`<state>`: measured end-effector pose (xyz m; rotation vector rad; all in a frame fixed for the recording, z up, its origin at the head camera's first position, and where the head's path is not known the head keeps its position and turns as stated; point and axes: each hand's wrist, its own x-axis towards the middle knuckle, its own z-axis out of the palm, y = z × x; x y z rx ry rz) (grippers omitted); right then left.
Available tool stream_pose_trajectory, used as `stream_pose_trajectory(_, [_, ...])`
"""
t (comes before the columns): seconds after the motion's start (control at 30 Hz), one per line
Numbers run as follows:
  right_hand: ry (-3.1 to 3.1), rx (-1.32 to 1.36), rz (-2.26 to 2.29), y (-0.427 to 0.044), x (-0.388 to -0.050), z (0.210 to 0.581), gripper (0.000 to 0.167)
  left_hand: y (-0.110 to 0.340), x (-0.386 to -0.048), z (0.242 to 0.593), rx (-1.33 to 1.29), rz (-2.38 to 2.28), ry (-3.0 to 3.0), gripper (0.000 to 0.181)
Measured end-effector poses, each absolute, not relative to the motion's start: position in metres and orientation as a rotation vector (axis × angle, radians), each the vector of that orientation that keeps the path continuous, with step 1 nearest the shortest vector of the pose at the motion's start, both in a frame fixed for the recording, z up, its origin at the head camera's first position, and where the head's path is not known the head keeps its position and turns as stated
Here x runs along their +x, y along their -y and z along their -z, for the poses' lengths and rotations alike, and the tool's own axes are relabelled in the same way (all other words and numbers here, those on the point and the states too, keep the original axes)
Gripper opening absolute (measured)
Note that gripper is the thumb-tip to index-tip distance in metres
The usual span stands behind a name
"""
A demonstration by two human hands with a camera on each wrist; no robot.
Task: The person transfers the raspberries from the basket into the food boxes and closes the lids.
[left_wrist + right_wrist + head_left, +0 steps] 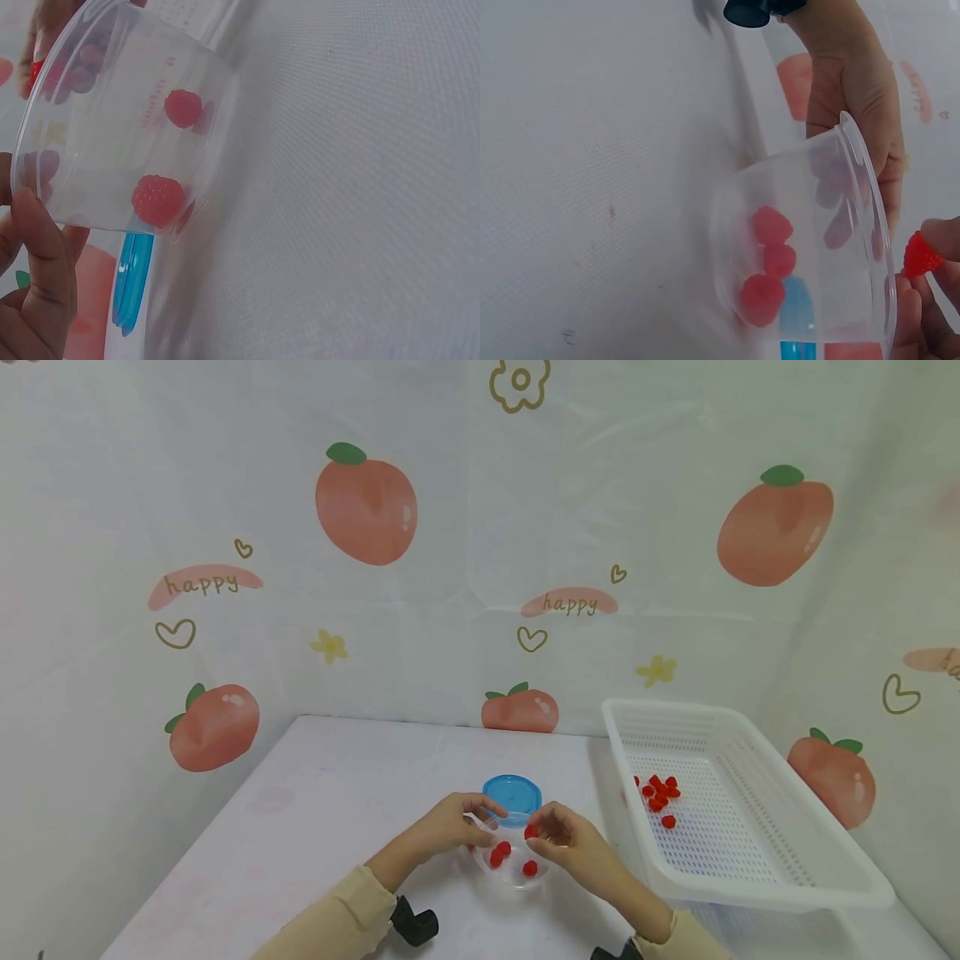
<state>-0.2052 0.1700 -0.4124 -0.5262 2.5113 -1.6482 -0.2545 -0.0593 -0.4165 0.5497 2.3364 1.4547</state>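
Observation:
A clear plastic tub (514, 885) stands on the table with several red raspberries (530, 868) on its bottom. My left hand (453, 823) holds the tub's rim at the left, thumb and fingers at the edge, as the left wrist view shows. Between the thumb and fingers of my right hand (576, 850) a single raspberry (921, 255) is pinched, just at the tub's right rim. Right behind the tub lies a round blue lid (512, 792).
To the right stands a white perforated basket (772, 893) with several more raspberries (660, 795) near its left wall. A white cloth backdrop (450, 635) printed with fruit hangs behind the white table (360, 777). Black wrist mounts (415, 923) sit under the forearms.

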Motion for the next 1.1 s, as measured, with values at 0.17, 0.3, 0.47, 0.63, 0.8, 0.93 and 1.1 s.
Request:
stream_pose_trajectory(0.17, [-2.505, -0.569, 1.577, -0.1714, -0.2071, 0.4122, 0.027, 0.0593, -0.2545, 0.4168, 0.553, -1.457, -2.333, 0.03])
stream_pose_trajectory(0.3, [-2.521, -0.597, 1.527, -0.1719, -0.2089, 0.4129, 0.025, 0.0586, -0.2543, 0.4173, 0.549, -1.461, -2.33, 0.03])
stream_pose_trajectory(0.47, [-2.502, -0.606, 1.491, -0.1724, -0.2103, 0.4115, 0.029, 0.0584, -0.2539, 0.4176, 0.543, -1.463, -2.335, 0.03])
stream_pose_trajectory(0.63, [-2.489, -0.618, 1.465, -0.1731, -0.2111, 0.4111, 0.031, 0.0584, -0.2534, 0.4168, 0.542, -1.457, -2.341, 0.03])
stream_pose_trajectory(0.8, [-2.476, -0.632, 1.459, -0.1729, -0.2102, 0.4098, 0.028, 0.0585, -0.2541, 0.4178, 0.542, -1.451, -2.348, 0.031])
stream_pose_trajectory(0.93, [-2.47, -0.612, 1.455, -0.1723, -0.2091, 0.4079, 0.026, 0.0585, -0.2552, 0.4194, 0.543, -1.445, -2.356, 0.03])
stream_pose_trajectory(1.1, [-2.45, -0.607, 1.47, -0.1724, -0.2081, 0.4062, 0.027, 0.059, -0.2567, 0.421, 0.546, -1.445, -2.358, 0.03])
